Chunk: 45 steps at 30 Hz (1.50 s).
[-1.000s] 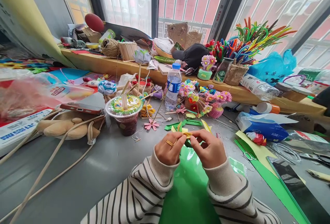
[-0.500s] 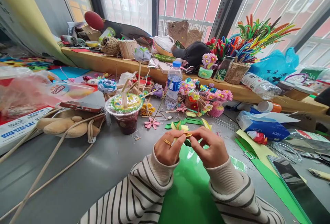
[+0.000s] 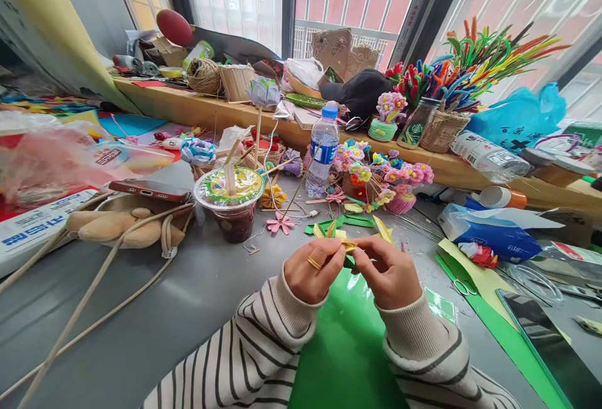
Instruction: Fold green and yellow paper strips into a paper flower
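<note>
Grey and crowded, the worktop (image 3: 141, 308) runs under a barred window, its ledge heaped with twine, baskets and a spray of coloured pipe cleaners (image 3: 475, 61). Near the front edge the person's two hands meet over a sheet of green paper (image 3: 345, 340). The left hand (image 3: 314, 270), a gold ring on one finger, and the right hand (image 3: 392, 273) are both closed in a pinch on a small yellow paper piece (image 3: 347, 245), folded narrow, held just above the green sheet and between the two sets of fingertips. Behind it, touching or nearly so, stand yellow and green paper petals (image 3: 332, 230); I cannot tell whether they belong to the same piece.

Compared with a second ago, little has shifted: the hands sit a touch lower and the fingertips have drawn closer together on the yellow strip, so the pinching and creasing looks to be going on in small motions rather than finished.

Beyond the hands are a sealed drink cup (image 3: 230, 199) with a stick through its lid, a water bottle (image 3: 322, 152), a pink paper flower (image 3: 281, 223) lying flat, and a cluster of small pipe-cleaner flower pots (image 3: 380, 177). A blue tissue pack (image 3: 489, 233) lies to the right.
</note>
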Each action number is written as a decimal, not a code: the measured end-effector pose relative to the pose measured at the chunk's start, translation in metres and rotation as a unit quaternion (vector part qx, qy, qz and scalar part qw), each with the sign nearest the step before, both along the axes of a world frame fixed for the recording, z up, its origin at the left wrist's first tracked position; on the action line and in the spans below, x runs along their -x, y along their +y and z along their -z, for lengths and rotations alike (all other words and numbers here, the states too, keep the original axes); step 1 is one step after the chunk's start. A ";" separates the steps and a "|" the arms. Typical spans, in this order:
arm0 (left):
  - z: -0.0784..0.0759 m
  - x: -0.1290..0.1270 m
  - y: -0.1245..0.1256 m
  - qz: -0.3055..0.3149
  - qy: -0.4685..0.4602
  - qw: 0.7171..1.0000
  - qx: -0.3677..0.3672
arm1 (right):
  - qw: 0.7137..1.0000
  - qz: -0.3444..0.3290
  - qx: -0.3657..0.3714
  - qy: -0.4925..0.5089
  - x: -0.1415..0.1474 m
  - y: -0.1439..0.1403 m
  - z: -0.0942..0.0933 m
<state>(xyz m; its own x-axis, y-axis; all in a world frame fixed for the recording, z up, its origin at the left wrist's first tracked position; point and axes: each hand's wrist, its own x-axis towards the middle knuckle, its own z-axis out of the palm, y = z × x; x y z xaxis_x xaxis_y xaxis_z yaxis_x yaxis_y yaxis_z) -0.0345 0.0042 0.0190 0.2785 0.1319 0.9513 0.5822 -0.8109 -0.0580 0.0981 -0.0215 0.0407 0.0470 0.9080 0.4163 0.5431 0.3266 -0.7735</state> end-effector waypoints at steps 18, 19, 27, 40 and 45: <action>-0.005 -0.001 -0.003 0.029 0.015 0.999 0.013 | 0.990 -0.067 0.073 0.105 -0.010 0.000 -0.008; -0.004 -0.001 -0.003 0.029 0.013 0.999 0.015 | 0.986 -0.066 0.087 0.122 -0.009 0.000 -0.008; -0.006 -0.003 -0.004 0.016 0.018 1.000 0.015 | 0.997 0.025 0.065 0.036 -0.007 -0.004 -0.013; -0.005 -0.001 -0.004 0.025 0.019 0.999 0.018 | 0.972 -0.065 0.141 0.175 -0.010 0.000 -0.008; -0.002 0.000 -0.003 0.011 0.024 1.000 0.009 | 0.970 -0.031 0.143 0.196 -0.007 -0.001 -0.006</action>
